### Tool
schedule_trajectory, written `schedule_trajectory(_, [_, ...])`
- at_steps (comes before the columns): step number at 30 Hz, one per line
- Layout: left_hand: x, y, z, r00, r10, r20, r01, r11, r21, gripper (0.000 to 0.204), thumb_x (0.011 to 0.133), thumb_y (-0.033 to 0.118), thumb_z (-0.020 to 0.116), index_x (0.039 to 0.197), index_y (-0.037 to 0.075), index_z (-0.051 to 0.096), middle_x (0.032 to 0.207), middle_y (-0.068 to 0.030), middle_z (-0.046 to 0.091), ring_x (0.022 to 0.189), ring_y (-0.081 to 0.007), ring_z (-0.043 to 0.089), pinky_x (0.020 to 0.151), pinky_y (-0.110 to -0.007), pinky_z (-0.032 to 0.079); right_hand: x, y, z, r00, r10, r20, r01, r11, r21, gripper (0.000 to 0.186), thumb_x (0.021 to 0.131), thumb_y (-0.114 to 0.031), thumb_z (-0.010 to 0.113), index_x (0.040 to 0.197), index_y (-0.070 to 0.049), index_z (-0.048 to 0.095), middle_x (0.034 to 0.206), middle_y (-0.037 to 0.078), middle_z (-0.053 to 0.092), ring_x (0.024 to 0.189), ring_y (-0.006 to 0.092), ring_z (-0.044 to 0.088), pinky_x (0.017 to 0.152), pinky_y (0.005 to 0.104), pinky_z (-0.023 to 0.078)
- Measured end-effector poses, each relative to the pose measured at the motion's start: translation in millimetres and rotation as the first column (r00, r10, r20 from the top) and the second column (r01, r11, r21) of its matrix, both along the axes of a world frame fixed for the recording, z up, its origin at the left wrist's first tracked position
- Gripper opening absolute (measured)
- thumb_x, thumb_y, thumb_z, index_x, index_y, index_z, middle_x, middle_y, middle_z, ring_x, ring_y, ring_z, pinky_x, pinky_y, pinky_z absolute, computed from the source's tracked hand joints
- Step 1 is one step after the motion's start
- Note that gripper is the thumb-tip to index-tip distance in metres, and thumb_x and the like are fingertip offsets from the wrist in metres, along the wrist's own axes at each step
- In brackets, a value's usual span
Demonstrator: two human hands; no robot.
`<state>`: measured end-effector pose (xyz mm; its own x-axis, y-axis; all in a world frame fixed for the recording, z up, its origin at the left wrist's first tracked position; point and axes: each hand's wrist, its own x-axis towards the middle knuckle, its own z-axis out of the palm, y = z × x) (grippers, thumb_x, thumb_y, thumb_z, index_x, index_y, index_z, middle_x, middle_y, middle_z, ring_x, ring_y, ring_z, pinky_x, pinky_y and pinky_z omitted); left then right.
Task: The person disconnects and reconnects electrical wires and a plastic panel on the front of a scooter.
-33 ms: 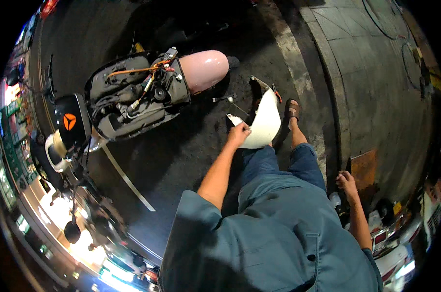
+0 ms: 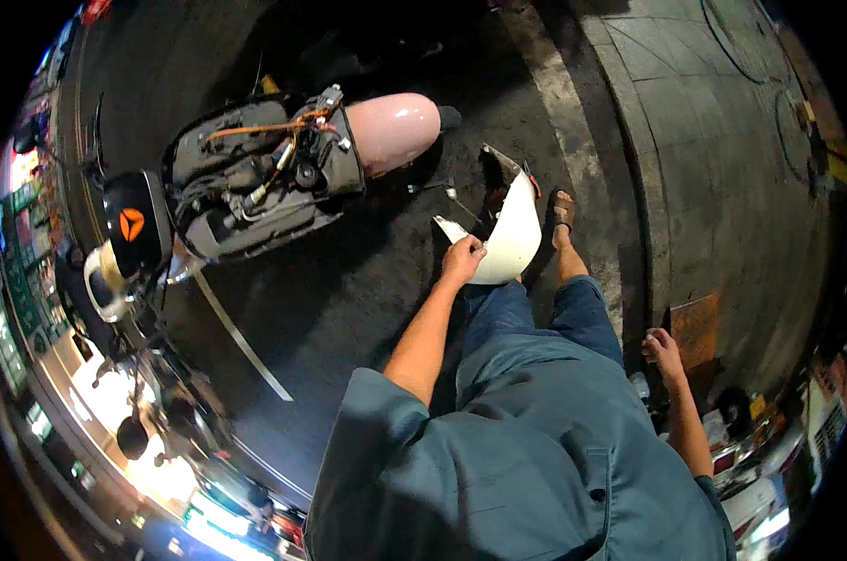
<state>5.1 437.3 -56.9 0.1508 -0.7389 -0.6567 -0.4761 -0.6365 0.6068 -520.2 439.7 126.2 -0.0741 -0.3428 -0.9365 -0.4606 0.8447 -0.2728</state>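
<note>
My left hand (image 2: 463, 257) grips the lower edge of a curved white body panel (image 2: 506, 229), raised over my legs. My right hand (image 2: 662, 348) hangs at my side with fingers curled; what it holds, if anything, is too small to tell. Left of the panel stands a partly dismantled scooter (image 2: 260, 173), with exposed orange cables, dark housings, a pink rear cover (image 2: 391, 126) and a black front part with an orange emblem (image 2: 131, 222). A small metal tool (image 2: 450, 192) lies on the asphalt between scooter and panel. A red-handled object, partly hidden, shows beside the panel's right edge.
A raised concrete kerb (image 2: 643, 201) runs along the right, with hoses (image 2: 755, 70) and a rusty plate (image 2: 695, 332) on the pavement. Parked scooters (image 2: 138, 435) and lit shopfronts line the lower left. More vehicles and clutter (image 2: 760, 486) crowd the lower right.
My left hand and the white panel have shifted very slightly. The scene also sits a little differently in view as the head moves. My right hand stays curled at my side.
</note>
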Motion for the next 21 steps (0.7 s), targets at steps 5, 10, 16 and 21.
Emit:
schedule_trajectory(5, [-43.0,-1.8,6.5,0.997,-0.029,0.075,0.031,0.999,-0.021,0.024,0.088,0.027,0.067,0.101,0.007,0.069,0.102,-0.0144,0.067,0.098,-0.0349,0.064,0.085,-0.045,0.050,-32.8,-45.4,-21.3,0.992,0.068,0.106,-0.070,0.997,0.021,0.033,0.098,-0.026,0.059,0.123,-0.004,0.056,0.096,0.003,0.061,0.079,0.0124,0.059,0.068,0.0267,0.046])
schedule_trajectory(10, [-89.4,10.0,6.3,0.991,0.010,0.134,-0.035,0.982,0.187,0.022,0.092,0.032,0.063,0.101,0.012,0.062,0.097,-0.0167,0.069,0.097,-0.0387,0.064,0.082,-0.050,0.048,-63.3,-109.0,-18.1,0.995,0.084,0.047,-0.078,0.990,-0.118,0.027,0.099,-0.025,0.058,0.116,-0.004,0.057,0.094,0.003,0.062,0.074,0.0123,0.057,0.063,0.0294,0.046])
schedule_trajectory(16, [-105.7,-23.8,71.9,0.986,0.025,0.166,-0.022,0.999,-0.023,0.020,0.092,0.026,0.060,0.099,0.008,0.060,0.091,-0.0160,0.069,0.090,-0.0398,0.065,0.076,-0.051,0.048,-92.5,-132.3,-41.0,0.990,0.138,-0.031,-0.141,0.987,-0.080,0.029,0.098,-0.028,0.059,0.114,-0.003,0.059,0.097,0.006,0.064,0.080,0.0136,0.060,0.068,0.0299,0.048])
schedule_trajectory(21, [-110.5,-43.7,169.5,0.987,-0.088,0.131,0.108,0.983,-0.150,0.018,0.092,0.023,0.060,0.094,0.005,0.058,0.090,-0.0174,0.067,0.087,-0.0409,0.064,0.073,-0.050,0.048,-40.9,-171.7,-69.8,0.953,0.293,0.074,-0.275,0.942,-0.192,0.031,0.097,-0.029,0.059,0.107,0.000,0.060,0.093,0.006,0.064,0.079,0.0132,0.059,0.067,0.0287,0.047])
